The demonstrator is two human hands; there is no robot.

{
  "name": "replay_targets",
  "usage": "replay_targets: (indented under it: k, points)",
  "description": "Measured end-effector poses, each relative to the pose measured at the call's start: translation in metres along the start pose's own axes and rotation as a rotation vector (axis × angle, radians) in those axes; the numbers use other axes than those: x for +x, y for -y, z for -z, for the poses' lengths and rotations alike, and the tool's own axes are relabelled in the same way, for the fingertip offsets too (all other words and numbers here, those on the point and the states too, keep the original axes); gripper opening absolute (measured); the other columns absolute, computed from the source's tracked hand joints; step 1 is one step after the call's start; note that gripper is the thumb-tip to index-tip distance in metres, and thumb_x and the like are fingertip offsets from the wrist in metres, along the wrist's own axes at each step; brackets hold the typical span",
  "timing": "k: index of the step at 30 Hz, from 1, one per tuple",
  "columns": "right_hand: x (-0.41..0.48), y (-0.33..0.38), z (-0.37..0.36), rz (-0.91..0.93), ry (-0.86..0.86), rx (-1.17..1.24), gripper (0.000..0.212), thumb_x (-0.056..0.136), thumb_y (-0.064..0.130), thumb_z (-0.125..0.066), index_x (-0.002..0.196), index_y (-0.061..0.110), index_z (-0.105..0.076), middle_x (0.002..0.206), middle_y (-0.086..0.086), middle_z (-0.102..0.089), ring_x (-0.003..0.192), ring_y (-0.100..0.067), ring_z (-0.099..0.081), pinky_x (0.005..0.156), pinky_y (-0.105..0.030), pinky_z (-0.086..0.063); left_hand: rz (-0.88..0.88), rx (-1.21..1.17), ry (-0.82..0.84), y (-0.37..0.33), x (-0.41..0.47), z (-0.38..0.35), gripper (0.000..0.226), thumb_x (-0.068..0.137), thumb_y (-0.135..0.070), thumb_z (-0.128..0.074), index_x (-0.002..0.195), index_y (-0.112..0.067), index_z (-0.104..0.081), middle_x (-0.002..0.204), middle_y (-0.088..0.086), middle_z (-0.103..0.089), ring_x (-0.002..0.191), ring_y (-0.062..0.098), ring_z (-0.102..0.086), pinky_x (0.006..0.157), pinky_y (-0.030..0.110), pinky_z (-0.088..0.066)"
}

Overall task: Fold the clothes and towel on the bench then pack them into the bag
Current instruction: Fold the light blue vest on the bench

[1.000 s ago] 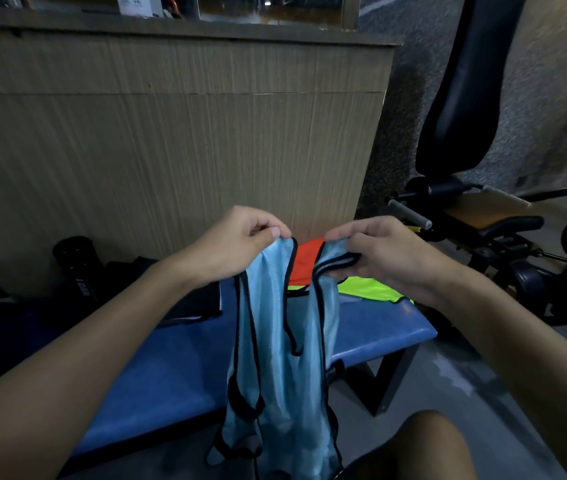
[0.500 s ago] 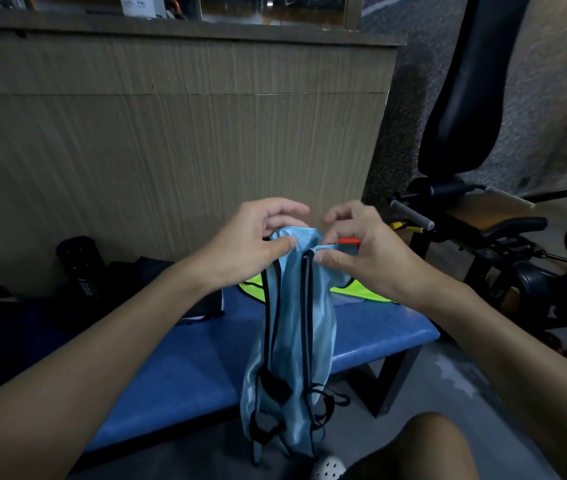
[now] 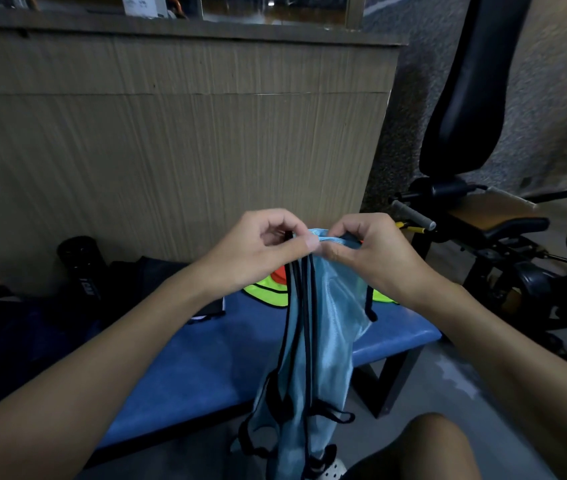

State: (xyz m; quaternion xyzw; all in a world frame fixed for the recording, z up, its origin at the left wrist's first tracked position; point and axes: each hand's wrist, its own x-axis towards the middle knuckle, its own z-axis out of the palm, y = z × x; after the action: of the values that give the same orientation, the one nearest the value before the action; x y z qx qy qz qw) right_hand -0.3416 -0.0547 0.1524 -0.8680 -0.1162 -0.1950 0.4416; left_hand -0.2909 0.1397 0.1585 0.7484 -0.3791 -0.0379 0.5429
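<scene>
The left hand and right hand meet, fingers curled and pinching the top of the light blue mesh bib together. It hangs doubled lengthwise in front of the blue worktop. Hanging probably evens the halves before it is laid down near the yellow bib.

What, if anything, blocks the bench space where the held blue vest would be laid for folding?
Nothing visible does. The left hand and right hand pinch the blue vest at its top, and the bench pad beside it is bare. The yellow vest and orange vest lie behind it; dark gear sits at the left end.
</scene>
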Motion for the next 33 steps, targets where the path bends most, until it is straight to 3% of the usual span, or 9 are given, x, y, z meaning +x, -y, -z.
replay_targets:
  k: [2, 6, 11, 17, 24, 27, 29, 31, 33]
  points:
    - [0.000, 0.000, 0.000, -0.007, -0.021, -0.007, 0.022, 0.082, 0.029, -0.077, 0.075, 0.010, -0.069, 0.074, -0.013, -0.067, 0.064, -0.010, -0.053, 0.060, -0.040, -0.047, 0.043, -0.008, -0.011, -0.001, -0.001, -0.003, 0.033, 0.078, -0.035, -0.077, 0.096, -0.009, -0.068, 0.094, 0.013, -0.073, 0.083, 0.017, -0.068, 0.080, 0.041, -0.057]
    - [0.000, 0.001, 0.000, -0.016, -0.009, -0.021, 0.022, 0.080, 0.035, -0.077, 0.074, 0.015, -0.069, 0.069, -0.006, -0.065, 0.061, -0.008, -0.052, 0.056, -0.036, -0.046, 0.055, 0.006, -0.064, 0.002, 0.002, -0.006, 0.014, 0.082, -0.017, -0.078, 0.090, -0.009, -0.070, 0.081, 0.001, -0.072, 0.073, 0.008, -0.067, 0.069, 0.024, -0.055]
    - [-0.004, -0.002, 0.007, -0.028, 0.068, -0.010, 0.018, 0.080, 0.029, -0.079, 0.078, 0.014, -0.069, 0.066, 0.004, -0.062, 0.058, -0.004, -0.050, 0.054, -0.025, -0.041, 0.060, 0.040, -0.095, 0.002, 0.000, -0.001, 0.001, 0.088, -0.006, -0.072, 0.088, -0.006, -0.071, 0.088, 0.017, -0.073, 0.076, 0.017, -0.066, 0.074, 0.043, -0.056]
    - [-0.007, -0.018, 0.018, -0.029, 0.084, -0.080, 0.019, 0.087, 0.023, -0.073, 0.077, 0.009, -0.065, 0.074, -0.017, -0.063, 0.062, -0.010, -0.048, 0.060, -0.032, -0.040, 0.068, 0.036, -0.159, 0.005, -0.001, 0.010, 0.007, 0.087, 0.000, -0.070, 0.083, -0.005, -0.070, 0.087, 0.022, -0.071, 0.075, 0.017, -0.064, 0.076, 0.034, -0.051]
    - [-0.007, -0.016, 0.018, 0.019, -0.058, -0.132, 0.029, 0.084, 0.027, -0.075, 0.066, 0.016, -0.056, 0.049, 0.013, -0.046, 0.046, -0.003, -0.039, 0.049, -0.012, -0.028, 0.085, 0.037, -0.191, 0.001, -0.003, 0.011, 0.014, 0.085, 0.003, -0.070, 0.080, -0.009, -0.067, 0.080, 0.009, -0.072, 0.062, 0.000, -0.060, 0.049, 0.010, -0.043]
    - [-0.006, -0.015, 0.017, 0.016, -0.102, -0.141, 0.032, 0.083, 0.027, -0.076, 0.066, 0.015, -0.051, 0.043, 0.013, -0.046, 0.041, -0.004, -0.039, 0.045, -0.012, -0.028, 0.070, 0.013, -0.201, 0.000, -0.003, 0.014, 0.014, 0.084, 0.004, -0.071, 0.080, -0.009, -0.068, 0.084, 0.011, -0.075, 0.071, 0.009, -0.066, 0.061, 0.016, -0.053]
    - [-0.005, -0.016, 0.017, 0.025, -0.125, -0.116, 0.031, 0.081, 0.027, -0.078, 0.073, 0.014, -0.051, 0.052, 0.004, -0.054, 0.044, -0.009, -0.046, 0.046, -0.027, -0.038, 0.057, 0.011, -0.197, 0.000, -0.003, 0.016, 0.016, 0.083, 0.006, -0.072, 0.082, -0.009, -0.067, 0.081, 0.005, -0.074, 0.071, 0.010, -0.067, 0.069, 0.018, -0.055]
    - [-0.003, -0.016, 0.017, 0.023, -0.122, -0.061, 0.029, 0.081, 0.029, -0.078, 0.085, 0.021, -0.050, 0.067, -0.010, -0.061, 0.061, -0.031, -0.058, 0.056, -0.044, -0.049, 0.044, 0.026, -0.196, 0.000, -0.002, 0.018, 0.018, 0.083, 0.008, -0.071, 0.085, -0.008, -0.065, 0.078, 0.002, -0.072, 0.069, 0.010, -0.066, 0.070, 0.019, -0.054]
    - [-0.002, -0.015, 0.017, 0.029, -0.094, -0.050, 0.025, 0.081, 0.035, -0.077, 0.092, 0.028, -0.056, 0.078, -0.008, -0.067, 0.073, -0.032, -0.065, 0.068, -0.049, -0.055, 0.043, 0.027, -0.203, 0.000, -0.003, 0.019, 0.020, 0.083, 0.009, -0.071, 0.089, -0.009, -0.063, 0.078, 0.001, -0.072, 0.068, 0.010, -0.067, 0.070, 0.020, -0.055]
